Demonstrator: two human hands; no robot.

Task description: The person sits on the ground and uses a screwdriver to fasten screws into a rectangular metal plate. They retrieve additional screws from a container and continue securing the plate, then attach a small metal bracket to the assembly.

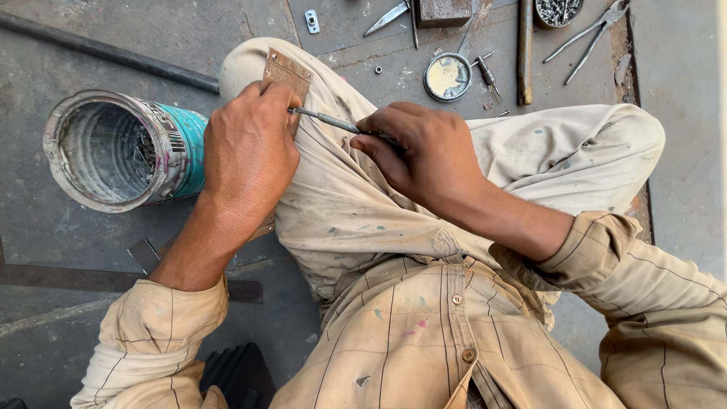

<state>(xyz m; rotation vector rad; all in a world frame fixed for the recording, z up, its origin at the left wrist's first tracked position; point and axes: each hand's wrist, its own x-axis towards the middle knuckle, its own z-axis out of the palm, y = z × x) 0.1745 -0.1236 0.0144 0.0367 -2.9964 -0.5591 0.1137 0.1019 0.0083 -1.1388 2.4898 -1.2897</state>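
Note:
I sit cross-legged on the floor in beige paint-flecked clothes. My left hand (250, 148) grips a flat rusty-brown metal plate (286, 72) with small holes at its corners, held against my raised knee. My right hand (420, 151) pinches a thin grey metal rod (326, 120), a punch or screwdriver, whose tip meets the plate under my left fingers. Most of the plate is hidden behind my left hand.
An open metal can (113, 148) with a teal label lies on its side at left. A dark pipe (113, 53) runs along the floor. Ahead lie a round tin lid (447, 76), pliers (587, 34), a small bracket (311, 21), a bowl of screws (558, 10) and loose bits.

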